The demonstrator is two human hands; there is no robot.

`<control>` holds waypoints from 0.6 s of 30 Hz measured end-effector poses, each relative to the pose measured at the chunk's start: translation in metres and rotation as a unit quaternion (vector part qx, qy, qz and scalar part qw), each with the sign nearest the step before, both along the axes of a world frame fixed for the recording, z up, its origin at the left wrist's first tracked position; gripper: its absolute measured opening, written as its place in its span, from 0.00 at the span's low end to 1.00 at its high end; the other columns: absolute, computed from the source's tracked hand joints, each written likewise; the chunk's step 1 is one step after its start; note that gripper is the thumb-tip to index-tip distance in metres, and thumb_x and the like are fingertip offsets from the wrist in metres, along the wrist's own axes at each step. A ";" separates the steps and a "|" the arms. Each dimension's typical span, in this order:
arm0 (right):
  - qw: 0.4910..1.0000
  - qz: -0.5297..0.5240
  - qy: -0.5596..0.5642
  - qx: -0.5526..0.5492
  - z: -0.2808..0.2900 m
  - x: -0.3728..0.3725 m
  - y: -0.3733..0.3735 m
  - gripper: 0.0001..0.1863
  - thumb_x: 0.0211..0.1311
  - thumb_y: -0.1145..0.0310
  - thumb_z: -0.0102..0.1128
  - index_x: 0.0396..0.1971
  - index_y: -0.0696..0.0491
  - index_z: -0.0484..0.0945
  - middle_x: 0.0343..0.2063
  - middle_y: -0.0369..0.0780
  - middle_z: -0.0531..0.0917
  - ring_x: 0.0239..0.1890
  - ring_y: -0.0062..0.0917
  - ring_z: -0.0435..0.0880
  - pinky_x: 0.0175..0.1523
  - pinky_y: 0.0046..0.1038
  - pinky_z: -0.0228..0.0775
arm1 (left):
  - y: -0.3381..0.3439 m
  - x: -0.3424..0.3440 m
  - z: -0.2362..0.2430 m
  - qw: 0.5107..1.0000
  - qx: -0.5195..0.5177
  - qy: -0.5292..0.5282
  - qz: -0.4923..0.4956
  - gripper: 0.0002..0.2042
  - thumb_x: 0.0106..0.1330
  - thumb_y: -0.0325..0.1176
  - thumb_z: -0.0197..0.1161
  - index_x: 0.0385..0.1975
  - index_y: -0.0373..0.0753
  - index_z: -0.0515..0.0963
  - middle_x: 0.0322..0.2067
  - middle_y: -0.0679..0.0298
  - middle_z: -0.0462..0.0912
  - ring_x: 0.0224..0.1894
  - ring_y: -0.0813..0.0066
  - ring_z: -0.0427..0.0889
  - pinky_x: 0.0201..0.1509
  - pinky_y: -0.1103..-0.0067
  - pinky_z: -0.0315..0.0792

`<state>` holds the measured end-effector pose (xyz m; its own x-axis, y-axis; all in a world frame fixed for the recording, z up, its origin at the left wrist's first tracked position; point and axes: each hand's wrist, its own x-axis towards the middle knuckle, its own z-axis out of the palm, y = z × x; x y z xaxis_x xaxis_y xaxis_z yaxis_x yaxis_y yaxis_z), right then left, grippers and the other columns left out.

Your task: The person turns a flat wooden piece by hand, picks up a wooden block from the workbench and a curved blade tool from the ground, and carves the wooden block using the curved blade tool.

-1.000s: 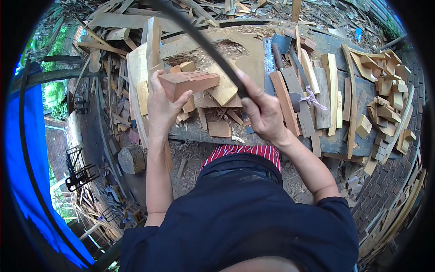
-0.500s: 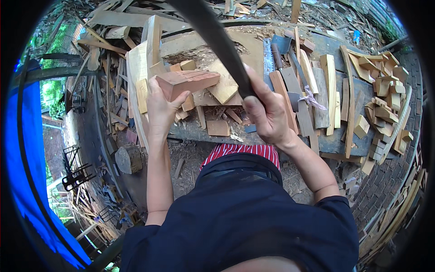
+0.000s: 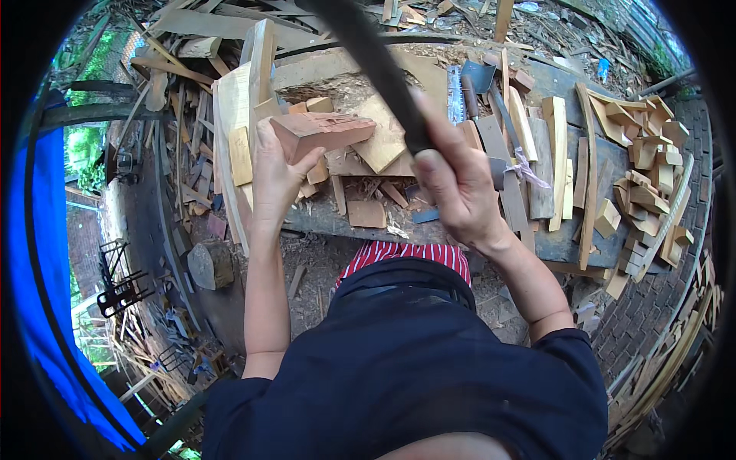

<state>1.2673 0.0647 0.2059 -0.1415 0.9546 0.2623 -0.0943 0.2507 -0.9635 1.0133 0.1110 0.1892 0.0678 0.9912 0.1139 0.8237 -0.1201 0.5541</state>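
My left hand [image 3: 272, 176] is closed on a reddish wedge-shaped wood block [image 3: 310, 134] with a rough, split top, holding it over pale offcuts [image 3: 379, 153] on the workbench. My right hand [image 3: 458, 188], to the right of the block, grips a long dark blade-like tool [image 3: 368, 65] by its lower end, thumb along it. The tool is raised at a slant toward the upper left, above the block and close to the camera; it is slightly blurred and its far end runs out of view at the top edge.
Long slats [image 3: 553, 161], a saw blade [image 3: 453, 96] and metal tools [image 3: 479, 77] lie on the bench's right. Cut blocks [image 3: 648, 195] are piled farther right. Scrap wood surrounds the bench's back and left. A log round [image 3: 211, 266] stands at lower left, and a blue tarp [image 3: 46, 253] hangs far left.
My right hand has shifted a little to the right, and the tool's visible upper part has moved right with it. My left hand and block have stayed nearly in place.
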 end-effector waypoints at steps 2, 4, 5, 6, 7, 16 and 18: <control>0.998 -0.037 -0.001 0.055 -0.018 -0.003 -0.004 0.26 0.68 0.69 0.50 0.66 0.43 0.65 0.31 0.50 0.85 0.23 0.28 0.83 0.33 0.28 0.74 | 0.000 -0.001 0.003 0.999 -0.001 0.040 -0.010 0.33 0.49 0.33 0.76 0.49 0.28 0.63 0.49 0.43 0.72 0.53 0.49 0.74 0.57 0.65 0.68; 0.972 0.080 -0.183 -0.120 -0.059 0.000 -0.013 0.26 0.68 0.68 0.50 0.67 0.41 0.64 0.27 0.51 0.84 0.25 0.32 0.85 0.33 0.31 0.75 | 0.001 -0.001 0.000 0.998 -0.021 0.059 0.000 0.34 0.49 0.34 0.76 0.50 0.27 0.62 0.49 0.43 0.72 0.54 0.49 0.73 0.57 0.65 0.67; 0.973 0.075 -0.185 -0.119 -0.071 0.000 -0.018 0.26 0.68 0.68 0.50 0.67 0.41 0.64 0.27 0.51 0.84 0.25 0.32 0.85 0.33 0.31 0.75 | 0.002 0.000 0.000 0.996 -0.046 0.078 0.004 0.34 0.50 0.35 0.75 0.51 0.27 0.62 0.49 0.43 0.71 0.54 0.48 0.73 0.58 0.65 0.67; 0.964 0.080 -0.232 -0.106 -0.084 -0.002 -0.022 0.26 0.68 0.68 0.50 0.67 0.40 0.64 0.26 0.51 0.83 0.25 0.32 0.85 0.33 0.32 0.75 | 0.002 -0.005 -0.006 0.996 -0.042 0.078 0.003 0.34 0.50 0.35 0.75 0.51 0.27 0.62 0.49 0.43 0.71 0.54 0.48 0.73 0.58 0.65 0.67; 0.952 0.084 -0.278 -0.094 -0.091 -0.002 -0.022 0.26 0.68 0.67 0.50 0.66 0.39 0.64 0.26 0.51 0.83 0.26 0.32 0.86 0.33 0.33 0.76 | 0.002 -0.011 -0.015 0.999 -0.019 0.048 0.002 0.35 0.50 0.36 0.75 0.52 0.26 0.61 0.48 0.43 0.71 0.53 0.47 0.72 0.57 0.64 0.66; 0.979 -0.090 -0.053 0.177 0.002 -0.006 0.011 0.27 0.66 0.73 0.54 0.65 0.48 0.66 0.44 0.51 0.83 0.34 0.39 0.87 0.37 0.32 0.77 | 0.001 0.001 -0.007 0.994 0.039 0.106 -0.012 0.36 0.50 0.41 0.75 0.51 0.26 0.62 0.44 0.44 0.71 0.49 0.44 0.73 0.56 0.64 0.68; 0.993 -0.028 -0.111 0.016 -0.014 -0.002 -0.004 0.25 0.68 0.69 0.52 0.65 0.49 0.66 0.48 0.52 0.81 0.42 0.44 0.85 0.43 0.35 0.77 | 0.004 0.002 -0.004 0.993 0.009 0.121 0.001 0.37 0.50 0.40 0.75 0.52 0.26 0.61 0.45 0.44 0.71 0.50 0.44 0.73 0.55 0.64 0.68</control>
<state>1.2655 0.0611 0.1919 -0.1461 0.9541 0.2616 0.1342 0.2811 -0.9503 1.0156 0.1149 0.1849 0.0941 0.9893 0.1113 0.9325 -0.1268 0.3382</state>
